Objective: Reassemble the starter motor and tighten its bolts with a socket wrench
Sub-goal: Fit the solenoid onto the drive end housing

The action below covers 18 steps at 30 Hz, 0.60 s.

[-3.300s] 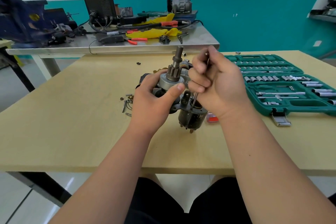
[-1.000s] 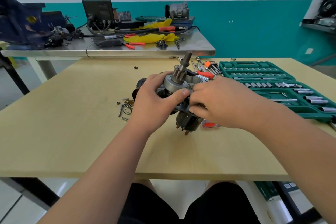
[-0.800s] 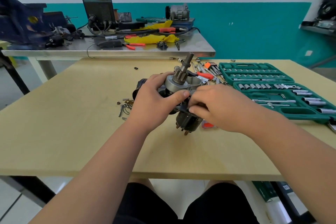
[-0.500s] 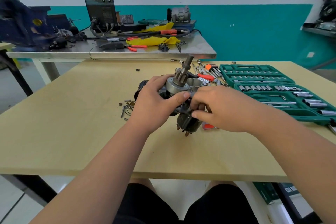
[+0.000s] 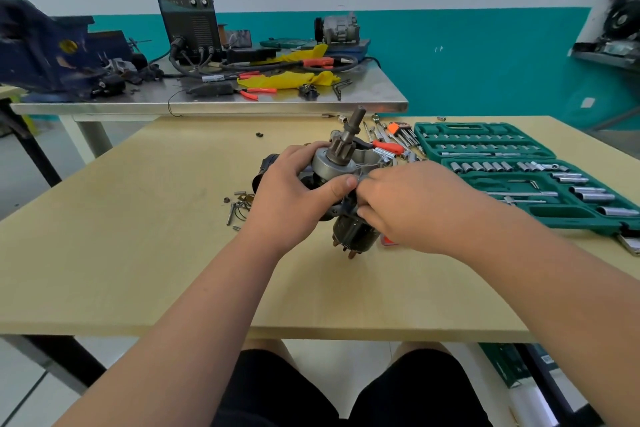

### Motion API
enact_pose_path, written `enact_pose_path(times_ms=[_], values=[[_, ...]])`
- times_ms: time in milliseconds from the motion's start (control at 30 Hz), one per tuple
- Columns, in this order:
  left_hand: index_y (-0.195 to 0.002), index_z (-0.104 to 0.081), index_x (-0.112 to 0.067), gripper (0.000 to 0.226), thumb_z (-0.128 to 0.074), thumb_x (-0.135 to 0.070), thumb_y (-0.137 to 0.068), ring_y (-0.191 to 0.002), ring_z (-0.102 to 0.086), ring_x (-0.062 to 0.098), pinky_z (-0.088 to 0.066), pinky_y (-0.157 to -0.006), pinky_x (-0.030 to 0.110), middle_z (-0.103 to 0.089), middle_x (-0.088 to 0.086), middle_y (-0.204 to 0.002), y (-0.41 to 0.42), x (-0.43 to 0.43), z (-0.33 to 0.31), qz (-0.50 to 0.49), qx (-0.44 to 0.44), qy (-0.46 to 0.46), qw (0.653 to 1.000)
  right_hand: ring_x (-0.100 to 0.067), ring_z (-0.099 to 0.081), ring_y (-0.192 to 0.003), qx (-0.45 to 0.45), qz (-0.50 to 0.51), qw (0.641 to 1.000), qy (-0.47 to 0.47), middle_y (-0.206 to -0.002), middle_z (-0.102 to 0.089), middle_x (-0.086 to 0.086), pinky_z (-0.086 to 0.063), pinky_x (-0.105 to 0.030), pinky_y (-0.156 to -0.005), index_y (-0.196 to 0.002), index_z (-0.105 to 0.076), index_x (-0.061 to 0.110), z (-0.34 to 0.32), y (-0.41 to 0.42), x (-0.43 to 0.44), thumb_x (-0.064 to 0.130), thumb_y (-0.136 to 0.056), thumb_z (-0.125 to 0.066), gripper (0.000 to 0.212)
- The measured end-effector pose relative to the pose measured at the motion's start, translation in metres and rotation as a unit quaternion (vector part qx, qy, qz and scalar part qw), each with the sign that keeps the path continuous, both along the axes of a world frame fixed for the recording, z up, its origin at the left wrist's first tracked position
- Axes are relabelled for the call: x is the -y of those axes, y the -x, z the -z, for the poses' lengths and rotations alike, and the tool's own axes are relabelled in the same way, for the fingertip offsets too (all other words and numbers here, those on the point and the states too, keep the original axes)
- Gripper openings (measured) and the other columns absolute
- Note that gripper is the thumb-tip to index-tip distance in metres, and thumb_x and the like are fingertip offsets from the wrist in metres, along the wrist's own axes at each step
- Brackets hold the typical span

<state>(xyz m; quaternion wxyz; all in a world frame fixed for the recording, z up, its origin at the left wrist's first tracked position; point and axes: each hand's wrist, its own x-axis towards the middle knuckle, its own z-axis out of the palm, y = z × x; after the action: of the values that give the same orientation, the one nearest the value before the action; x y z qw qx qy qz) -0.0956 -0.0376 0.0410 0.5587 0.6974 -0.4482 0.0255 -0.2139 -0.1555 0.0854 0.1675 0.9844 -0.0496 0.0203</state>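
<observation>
The starter motor (image 5: 341,163) stands on end on the wooden table (image 5: 138,253), its pinion shaft pointing up and away, its dark solenoid (image 5: 351,236) toward me. My left hand (image 5: 294,194) grips the silver drive end from the left, thumb across its front. My right hand (image 5: 412,204) lies against the motor's right side, fingertips curled in at the housing between silver end and solenoid; whatever they pinch is hidden. An open green socket set (image 5: 519,177) lies to the right.
Loose bolts, washers and small parts (image 5: 237,206) lie left of the motor. Screwdrivers and hex keys (image 5: 391,142) sit behind it. A small red item (image 5: 389,240) lies by the solenoid. A steel bench (image 5: 207,104) with a welder, vise and cables stands beyond the table.
My right hand came down from holding a thin tool above the motor to its right side. In the last second both hands stay almost still on the motor.
</observation>
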Motion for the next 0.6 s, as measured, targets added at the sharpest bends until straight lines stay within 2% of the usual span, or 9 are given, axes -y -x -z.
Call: enact_pose_path(times_ms=[100, 167, 300, 500, 600], values=[[-0.097, -0.055, -0.065, 0.037, -0.077, -0.044, -0.076, -0.109, -0.059, 0.004, -0.050, -0.099, 0.040, -0.060, -0.021, -0.110, 0.001, -0.001, 0.000, 0.002, -0.008, 0.003, 1.000, -0.019, -0.055, -0.086, 0.003, 0.007, 1.000, 0.028, -0.098, -0.049, 0.002, -0.051, -0.036, -0.069, -0.120, -0.050, 0.021, -0.001, -0.003, -0.003, 0.030, -0.101, -0.043, 0.022], [-0.095, -0.055, -0.067, 0.036, -0.075, -0.047, -0.074, -0.109, -0.059, 0.004, -0.050, -0.099, 0.040, -0.060, -0.022, -0.110, 0.002, -0.002, 0.000, 0.000, -0.012, 0.003, 1.000, -0.020, -0.056, -0.088, 0.002, 0.010, 1.000, 0.016, -0.101, -0.052, 0.001, -0.049, -0.035, -0.068, -0.119, -0.052, 0.022, -0.004, -0.002, -0.003, 0.034, -0.101, -0.038, 0.025], [-0.100, -0.055, -0.061, 0.036, -0.074, -0.050, -0.072, -0.110, -0.059, 0.007, -0.050, -0.098, 0.042, -0.060, -0.020, -0.112, 0.002, -0.001, 0.000, -0.006, -0.023, 0.005, 1.000, -0.017, -0.050, -0.084, 0.003, 0.020, 0.999, -0.031, -0.095, -0.049, 0.002, -0.045, -0.034, -0.068, -0.115, -0.050, 0.021, -0.003, -0.001, -0.001, 0.037, -0.102, -0.032, 0.027], [-0.101, -0.055, -0.058, 0.036, -0.075, -0.046, -0.075, -0.110, -0.059, 0.006, -0.050, -0.099, 0.041, -0.059, -0.021, -0.112, 0.002, -0.001, 0.001, -0.011, -0.022, 0.004, 1.000, -0.016, -0.045, -0.076, 0.012, 0.021, 1.000, 0.017, -0.092, -0.045, 0.001, -0.052, -0.037, -0.069, -0.122, -0.048, 0.017, 0.007, -0.004, -0.001, 0.036, -0.103, -0.031, 0.032], [-0.110, -0.060, -0.048, 0.038, -0.077, -0.042, -0.077, -0.112, -0.058, 0.007, -0.049, -0.100, 0.041, -0.058, -0.020, -0.114, 0.002, -0.001, 0.002, -0.005, -0.023, 0.003, 1.000, -0.016, -0.044, -0.077, 0.020, 0.009, 1.000, -0.011, -0.090, -0.045, 0.004, -0.044, -0.033, -0.065, -0.114, -0.050, 0.024, 0.003, -0.001, 0.003, 0.040, -0.101, -0.031, 0.028]])
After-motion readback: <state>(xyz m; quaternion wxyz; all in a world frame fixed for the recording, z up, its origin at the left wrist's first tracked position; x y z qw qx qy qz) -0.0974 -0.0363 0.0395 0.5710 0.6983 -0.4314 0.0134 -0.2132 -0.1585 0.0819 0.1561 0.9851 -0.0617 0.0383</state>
